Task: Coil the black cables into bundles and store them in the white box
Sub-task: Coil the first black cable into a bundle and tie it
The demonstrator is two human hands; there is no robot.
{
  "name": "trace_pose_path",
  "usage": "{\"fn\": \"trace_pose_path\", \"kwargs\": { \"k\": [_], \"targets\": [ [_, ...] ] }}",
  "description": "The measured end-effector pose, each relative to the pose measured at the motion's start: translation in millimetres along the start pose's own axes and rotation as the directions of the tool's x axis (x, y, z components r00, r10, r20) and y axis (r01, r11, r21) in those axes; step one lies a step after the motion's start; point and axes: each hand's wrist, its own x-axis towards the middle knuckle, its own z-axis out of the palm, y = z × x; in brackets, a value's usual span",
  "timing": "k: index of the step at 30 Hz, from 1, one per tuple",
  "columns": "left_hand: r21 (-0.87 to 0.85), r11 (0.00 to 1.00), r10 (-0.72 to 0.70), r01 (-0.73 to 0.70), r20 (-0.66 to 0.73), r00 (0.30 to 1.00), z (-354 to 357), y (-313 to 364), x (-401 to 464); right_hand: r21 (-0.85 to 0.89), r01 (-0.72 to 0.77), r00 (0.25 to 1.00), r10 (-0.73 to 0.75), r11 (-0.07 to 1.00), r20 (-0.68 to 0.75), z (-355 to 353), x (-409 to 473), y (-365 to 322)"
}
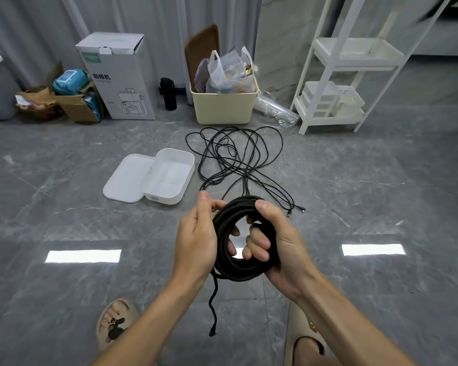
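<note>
Both hands are on the coiled cable [245,270]: my right hand [278,249] has its fingers curled through the middle of the loops with the thumb clamped over the top, and my left hand [196,239] cups the other side, thumb and fingertips pinching the coil's upper edge. A loose tail [213,305] hangs from the bottom of the bundle, its plug dangling above the floor between my sandals.

Further out, the white box [169,175] sits open on the grey floor, its lid [127,178] lying against its left side. Just beside the box to the right, a tangle of thin cables [236,157] sprawls uncoiled, with connector ends trailing toward me.

My worry is that free tail: if I carry the bundle over without tucking it in, it may snag or pull loops loose. Easing either grip could also let the stiff coil spring apart. The bundle looks bulky, so it might crowd the box.
</note>
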Motion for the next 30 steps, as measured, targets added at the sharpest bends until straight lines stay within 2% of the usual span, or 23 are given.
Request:
{"fn": "trace_pose_path", "kwargs": {
  "k": [4,7,10,14,18,22,25,30],
  "targets": [
    [0.1,0.994,0.045,-0.052,0.075,0.996,-2,-2,3,0.059,-0.02,0.996,0.025,0.998,-0.082,2,3,-2],
    [0.19,0.976,0.077,-0.104,0.142,0.987,-10,-2,8,0.056,-0.015,0.996,0.02,0.998,-0.09,3,2,-2],
    [0.152,0.986,0.044,-0.074,0.192,0.98,-17,-2,13,0.059,-0.006,0.997,0.01,0.998,-0.08,4,1,-3],
    [0.139,0.986,0.069,-0.094,0.173,0.983,-20,-6,10,0.076,0.006,0.995,0.002,0.997,-0.104,2,2,-6],
    [0.212,0.969,0.067,-0.127,0.269,0.961,-17,-5,7,0.009,0.008,0.998,-0.008,1.0,-0.065,1,1,-7],
    [0.177,0.971,0.096,-0.163,0.339,0.936,-21,2,8,-0.007,-0.001,0.999,0.0,1.0,-0.054,1,1,-7],
    [0.201,0.968,0.044,-0.147,0.441,0.896,-26,3,6,-0.026,0.014,0.998,-0.016,1.0,-0.068,-1,2,-8],
    [0.29,0.949,-0.024,-0.121,0.45,0.893,-25,6,6,-0.051,0.036,0.997,-0.04,0.998,-0.067,-1,3,-7]
  ]
}}
